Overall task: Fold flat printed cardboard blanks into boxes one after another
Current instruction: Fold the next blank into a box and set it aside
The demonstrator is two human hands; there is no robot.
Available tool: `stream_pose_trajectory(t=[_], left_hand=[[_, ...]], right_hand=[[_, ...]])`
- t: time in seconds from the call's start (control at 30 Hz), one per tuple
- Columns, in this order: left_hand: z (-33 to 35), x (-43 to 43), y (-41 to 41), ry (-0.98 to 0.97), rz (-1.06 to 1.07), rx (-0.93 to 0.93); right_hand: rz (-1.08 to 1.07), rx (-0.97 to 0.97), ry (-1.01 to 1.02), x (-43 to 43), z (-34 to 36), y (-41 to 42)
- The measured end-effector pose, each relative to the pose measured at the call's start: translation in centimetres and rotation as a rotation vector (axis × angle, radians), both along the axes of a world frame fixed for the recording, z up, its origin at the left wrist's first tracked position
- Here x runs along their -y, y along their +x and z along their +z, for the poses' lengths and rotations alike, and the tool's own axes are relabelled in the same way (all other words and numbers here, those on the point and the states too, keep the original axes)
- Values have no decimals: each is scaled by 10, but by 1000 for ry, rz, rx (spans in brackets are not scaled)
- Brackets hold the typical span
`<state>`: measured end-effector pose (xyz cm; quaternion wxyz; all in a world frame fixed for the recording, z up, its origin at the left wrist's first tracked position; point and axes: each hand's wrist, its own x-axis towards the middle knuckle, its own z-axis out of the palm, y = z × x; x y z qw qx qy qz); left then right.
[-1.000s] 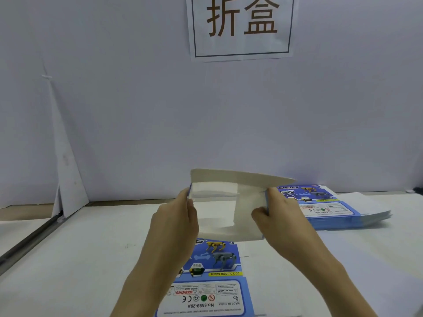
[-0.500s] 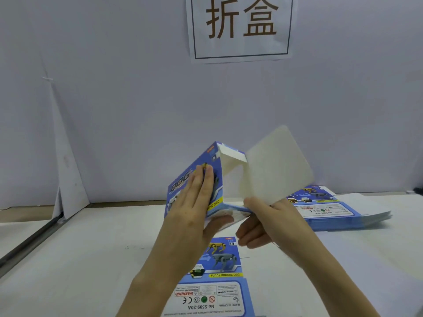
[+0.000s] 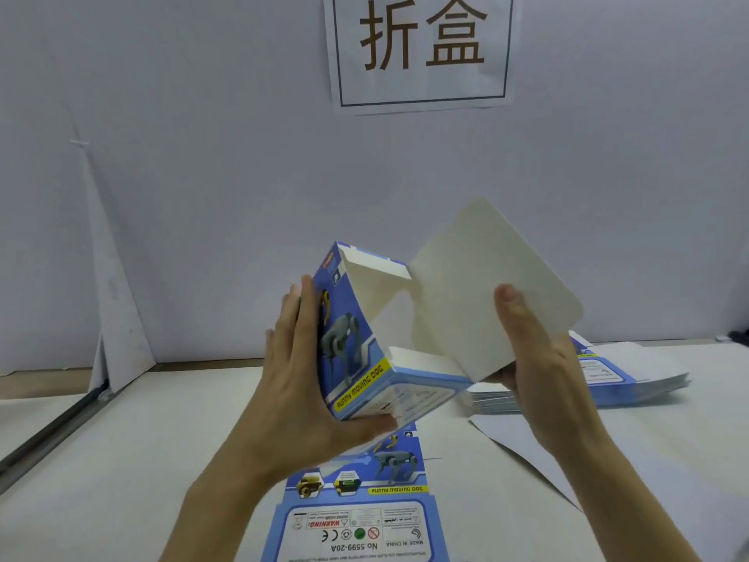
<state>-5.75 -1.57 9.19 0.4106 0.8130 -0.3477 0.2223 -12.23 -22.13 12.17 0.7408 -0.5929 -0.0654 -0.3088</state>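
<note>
Head view. A partly formed box [image 3: 364, 358] is held in the air above the table [image 3: 121, 460], in front of the person and at the middle of the picture. It is tilted, with its open end facing up and to the right. The blue printed panel with the grey dog and the yellow "FUNNY MOVING DOG" strip faces left.

The left hand [image 3: 300, 383] grips the box. Its fingers lie straight along the far side of the printed panel, and the thumb is hooked under the lower near corner.

The right hand [image 3: 539, 371] pinches the flap [image 3: 486, 285], a large white rounded-corner panel that stands open from the box's right side. The thumb presses on the flap's inner face. The fingers are mostly hidden behind the card, so their contact appears likely but cannot be confirmed. A narrower flap at the top edge of the box is bent inward.

On the table directly below the box, a flat blank [image 3: 364, 509] lies printed side up, its text upside down to the camera. A stack of blanks [image 3: 608, 379] sits to the right, behind the right wrist. A white sheet [image 3: 527, 444] lies just in front of that stack. A sign [image 3: 421, 50] with two brown characters hangs on the wall behind.
</note>
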Motion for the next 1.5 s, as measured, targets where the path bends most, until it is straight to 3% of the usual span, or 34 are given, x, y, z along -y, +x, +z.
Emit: stream_pose_trajectory(t=[0.17,0.27,0.37,0.47,0.57,0.67,0.8,0.9,1.03,1.13,1.3,1.4,1.5], left_hand=[[3,1,-1,-60,-67,291],[6,3,1,-19,-91,306],[14,10,-2,-75,39,82],[6,4,-4,89,-34,207],[4,-6,-7,96,-70,228],[11,-3,-9,36,-92,224],[18,-8,-11,-45,-131,220],[20,-13,-11,-61,-115,236],[23,-8,-15,-81,-155,273],[24,-11,-17,-75,-159,200],[22,-16,-16,-80,-136,62],[18,-14,-11,-55,-123,107],[17,-13,-13,-35,-86,104]], right_hand=[[172,43,517,-2,-5,10],[266,-264,687,2,-15,22],[408,-677,623,-1,-27,27],[579,-830,492,-9,-32,26],[648,-776,485,-8,-28,23],[548,-644,561,-1,-21,21],[430,-251,643,10,-9,17],[543,-89,605,7,-2,9],[821,-325,695,1,-5,9],[832,-518,809,-4,-12,15],[773,-497,889,0,-18,22],[635,-461,798,2,-11,17],[293,-404,549,8,-12,19]])
